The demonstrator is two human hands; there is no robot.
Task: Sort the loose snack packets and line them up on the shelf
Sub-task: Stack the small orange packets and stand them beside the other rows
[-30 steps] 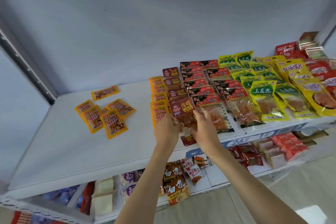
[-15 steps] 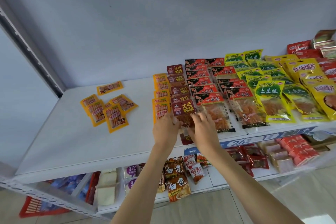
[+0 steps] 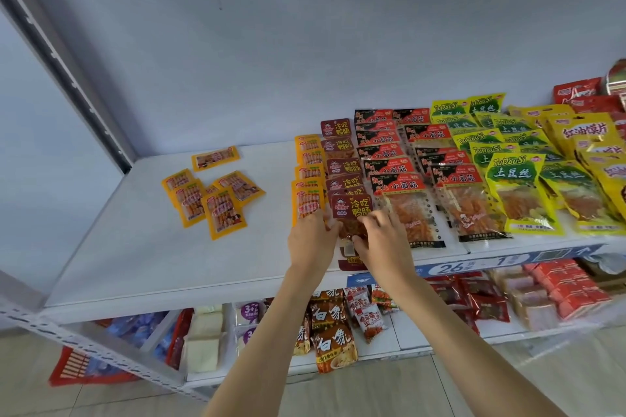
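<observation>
Head view: I see left hand point(image 3: 313, 240) and right hand point(image 3: 381, 237) pinching dark red packet point(image 3: 352, 213) between curled fingertips; loose yellow packets point(image 3: 211, 195) lie well left of fingers.

Loose packets point(image 3: 213, 196) lie on the shelf point(image 3: 135, 247), left of the lined-up rows point(image 3: 423, 159) (well apart); more goods point(image 3: 332, 332) sit below.

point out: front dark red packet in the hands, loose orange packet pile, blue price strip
Front dark red snack packet point(image 3: 352, 210), head view: label.
Loose pile of orange snack packets point(image 3: 222, 213), head view: nearest packet's face.
Blue price strip point(image 3: 450, 267), head view: printed "26".
</observation>
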